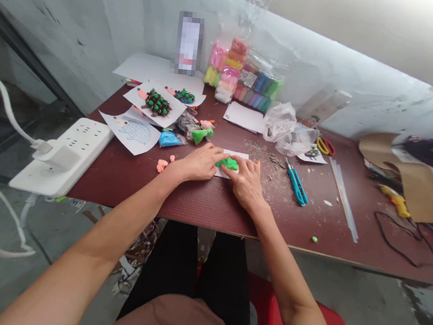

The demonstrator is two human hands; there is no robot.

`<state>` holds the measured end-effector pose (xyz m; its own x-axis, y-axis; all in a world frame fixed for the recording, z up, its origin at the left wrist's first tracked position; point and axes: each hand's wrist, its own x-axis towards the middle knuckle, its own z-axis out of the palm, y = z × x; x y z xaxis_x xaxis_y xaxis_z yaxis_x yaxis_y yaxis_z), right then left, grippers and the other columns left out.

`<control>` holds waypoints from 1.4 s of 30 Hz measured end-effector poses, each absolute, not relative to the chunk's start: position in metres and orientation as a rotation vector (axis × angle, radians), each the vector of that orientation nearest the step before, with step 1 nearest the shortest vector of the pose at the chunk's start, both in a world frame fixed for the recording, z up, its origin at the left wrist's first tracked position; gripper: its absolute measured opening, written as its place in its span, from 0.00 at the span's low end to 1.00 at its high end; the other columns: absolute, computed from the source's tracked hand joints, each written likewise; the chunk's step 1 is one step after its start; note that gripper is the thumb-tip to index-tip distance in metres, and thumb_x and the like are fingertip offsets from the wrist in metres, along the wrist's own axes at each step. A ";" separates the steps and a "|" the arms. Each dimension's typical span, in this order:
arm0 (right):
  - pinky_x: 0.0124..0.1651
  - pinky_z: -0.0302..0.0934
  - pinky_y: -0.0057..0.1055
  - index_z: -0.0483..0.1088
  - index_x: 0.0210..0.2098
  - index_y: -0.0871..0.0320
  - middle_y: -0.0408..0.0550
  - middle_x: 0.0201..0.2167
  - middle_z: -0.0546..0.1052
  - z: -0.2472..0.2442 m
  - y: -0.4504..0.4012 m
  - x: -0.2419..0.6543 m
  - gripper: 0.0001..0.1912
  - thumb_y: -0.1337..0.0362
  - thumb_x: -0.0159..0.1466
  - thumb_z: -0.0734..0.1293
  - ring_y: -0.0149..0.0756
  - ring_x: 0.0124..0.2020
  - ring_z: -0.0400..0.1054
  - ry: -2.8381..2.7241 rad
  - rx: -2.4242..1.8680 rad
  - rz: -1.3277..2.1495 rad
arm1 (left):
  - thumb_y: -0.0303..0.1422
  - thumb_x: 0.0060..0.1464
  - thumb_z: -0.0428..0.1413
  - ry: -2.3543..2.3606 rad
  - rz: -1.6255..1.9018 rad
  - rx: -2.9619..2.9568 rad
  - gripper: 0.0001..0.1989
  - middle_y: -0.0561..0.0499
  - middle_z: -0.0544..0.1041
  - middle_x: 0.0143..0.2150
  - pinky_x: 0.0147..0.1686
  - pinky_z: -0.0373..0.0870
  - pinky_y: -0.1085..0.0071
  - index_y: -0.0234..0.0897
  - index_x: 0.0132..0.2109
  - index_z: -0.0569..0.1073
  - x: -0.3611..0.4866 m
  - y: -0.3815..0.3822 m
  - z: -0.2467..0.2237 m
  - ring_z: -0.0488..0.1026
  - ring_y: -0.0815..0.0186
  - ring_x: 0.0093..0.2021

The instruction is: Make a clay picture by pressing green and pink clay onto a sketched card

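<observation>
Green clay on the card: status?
Left hand at white card, fingertips by clay. Right hand pressing on green clay. Clay lump lies on card. Pink clay bits beside left hand, not blocking.

Craft workshop, rough bare rm.

Dark-red work table w/ modelling clay packs, glue gun, glue sticks, teal-handled cutters, cardboard; power strip at table end, scuffed plaster wall, concrete floor, paper scraps underneath.
</observation>
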<state>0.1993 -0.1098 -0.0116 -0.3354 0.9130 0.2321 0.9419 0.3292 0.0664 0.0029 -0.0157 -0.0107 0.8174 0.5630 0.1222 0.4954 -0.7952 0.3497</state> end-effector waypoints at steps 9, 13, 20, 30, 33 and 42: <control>0.62 0.52 0.51 0.74 0.62 0.35 0.49 0.66 0.70 -0.014 -0.108 0.205 0.24 0.69 0.74 0.61 0.47 0.59 0.61 -2.373 -1.788 -0.246 | 0.24 0.60 0.49 0.799 0.339 2.679 0.30 0.43 0.73 0.67 0.64 0.64 0.56 0.35 0.69 0.68 0.002 -0.013 -0.014 0.68 0.54 0.62; 0.64 0.51 0.54 0.76 0.60 0.36 0.49 0.66 0.70 -0.015 -0.107 0.206 0.24 0.69 0.73 0.62 0.48 0.59 0.61 -2.369 -1.808 -0.222 | 0.25 0.60 0.49 0.813 0.323 2.675 0.29 0.43 0.72 0.68 0.65 0.63 0.57 0.34 0.68 0.69 0.002 -0.013 -0.014 0.68 0.53 0.62; 0.63 0.56 0.49 0.79 0.57 0.40 0.50 0.65 0.70 -0.014 -0.115 0.216 0.24 0.72 0.73 0.60 0.47 0.59 0.62 -2.294 -1.749 -0.218 | 0.24 0.60 0.49 0.799 0.359 2.683 0.30 0.42 0.73 0.67 0.65 0.63 0.54 0.36 0.69 0.69 0.002 -0.013 -0.015 0.68 0.53 0.62; 0.65 0.55 0.50 0.78 0.57 0.40 0.49 0.65 0.70 -0.021 -0.116 0.220 0.25 0.73 0.71 0.62 0.46 0.59 0.62 -2.252 -1.734 -0.255 | 0.23 0.61 0.49 0.805 0.312 2.733 0.29 0.46 0.74 0.64 0.65 0.63 0.55 0.47 0.65 0.76 0.000 -0.015 -0.012 0.69 0.56 0.58; 0.62 0.58 0.48 0.79 0.58 0.41 0.50 0.65 0.70 -0.021 -0.117 0.222 0.26 0.74 0.71 0.61 0.47 0.59 0.61 -2.221 -1.752 -0.270 | 0.23 0.62 0.50 0.799 0.306 2.750 0.29 0.47 0.75 0.64 0.65 0.63 0.55 0.49 0.66 0.75 0.000 -0.014 -0.012 0.69 0.56 0.58; 0.62 0.57 0.48 0.80 0.55 0.41 0.50 0.64 0.71 -0.022 -0.116 0.218 0.25 0.73 0.71 0.61 0.47 0.59 0.61 -2.236 -1.799 -0.275 | 0.24 0.63 0.50 0.768 0.301 2.764 0.29 0.47 0.74 0.64 0.65 0.63 0.55 0.52 0.66 0.74 -0.001 -0.013 -0.013 0.69 0.57 0.58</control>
<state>0.2179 -0.1156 -0.0225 -0.2010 0.9274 0.3156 0.9762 0.2165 -0.0145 -0.0006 -0.0134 -0.0129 0.8392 0.5284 0.1290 0.4754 -0.8278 0.2980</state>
